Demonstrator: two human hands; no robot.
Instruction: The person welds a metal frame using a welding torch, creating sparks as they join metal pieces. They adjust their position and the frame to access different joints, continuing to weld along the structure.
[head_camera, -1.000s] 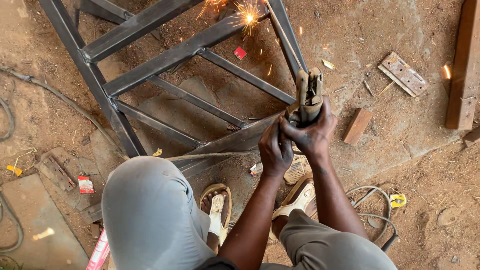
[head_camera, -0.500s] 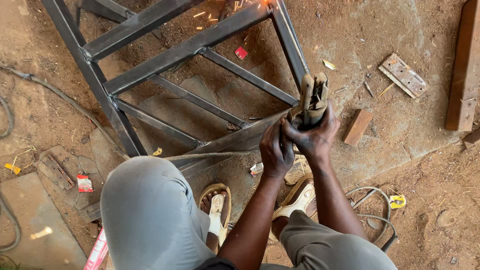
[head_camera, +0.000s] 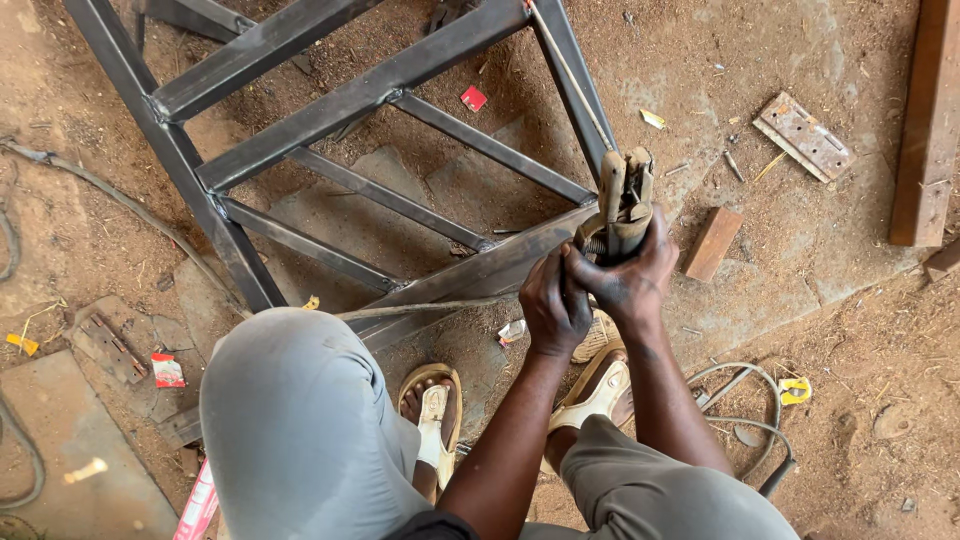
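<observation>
From the head camera, looking straight down, both hands meet at the middle of the view over bare dirt ground (head_camera: 860, 400). The right hand (head_camera: 635, 275) is wrapped tight round the handle of a welding electrode holder (head_camera: 622, 205), fingers curled and pressed together. The left hand (head_camera: 553, 305) is closed against the same handle from the other side, touching the right hand; its fingers are folded in. The holder's worn clamp end sticks up past the knuckles, and a thin welding rod (head_camera: 570, 70) runs from it toward the top edge of the ground, slanting over the frame.

The holder sits just above the near right corner of a dark steel frame (head_camera: 350, 95) that lies flat on the ground, its diagonal bars crossing from the top left to the middle. The hands hover over the bar at that corner; whether the holder touches it cannot be told.

Below the hands are the person's grey-trousered knees (head_camera: 300, 420) and two feet in pale sandals (head_camera: 435, 405). Right of the hands lies a small wooden block (head_camera: 712, 243), and further toward the top right a metal hinge plate (head_camera: 803, 137) and a long wooden plank (head_camera: 925, 120) at the right edge. A grey cable (head_camera: 745, 400) loops beside the right leg
</observation>
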